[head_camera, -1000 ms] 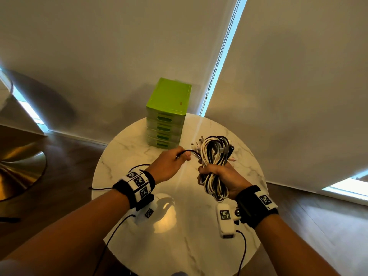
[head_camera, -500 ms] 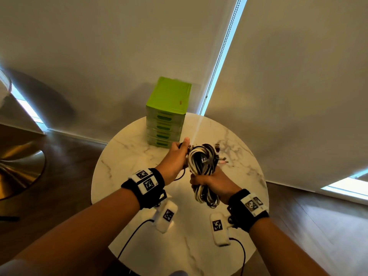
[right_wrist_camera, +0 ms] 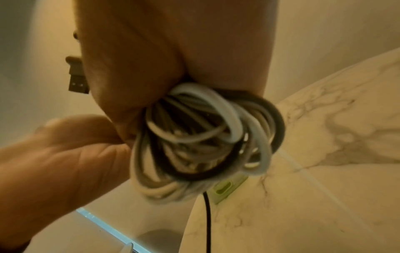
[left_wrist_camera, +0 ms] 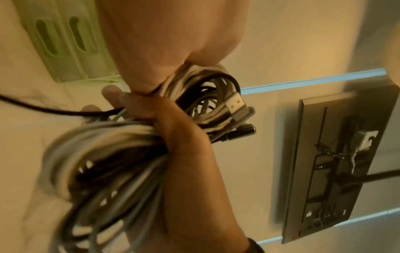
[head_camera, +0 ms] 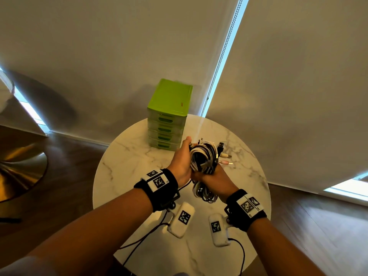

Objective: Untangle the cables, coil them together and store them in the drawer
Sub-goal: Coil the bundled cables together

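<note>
Head view: both hands grip looped black-white cable bundle (head_camera: 203,158), round marble table (head_camera: 127,160).

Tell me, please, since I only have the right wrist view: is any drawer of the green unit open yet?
Observer: No. In the head view all four drawers of the green plastic drawer unit look pushed in.
Operator: Thank you. Where does the left hand sit on the bundle?
Observer: The left hand grips the upper part of the coiled black and white cable bundle, just above the right hand, which holds its middle.
Operator: Are any ends loose?
Observer: Yes. Several USB plugs, one of them pinkish, stick out on the bundle's right side, over the round white marble table.
</note>
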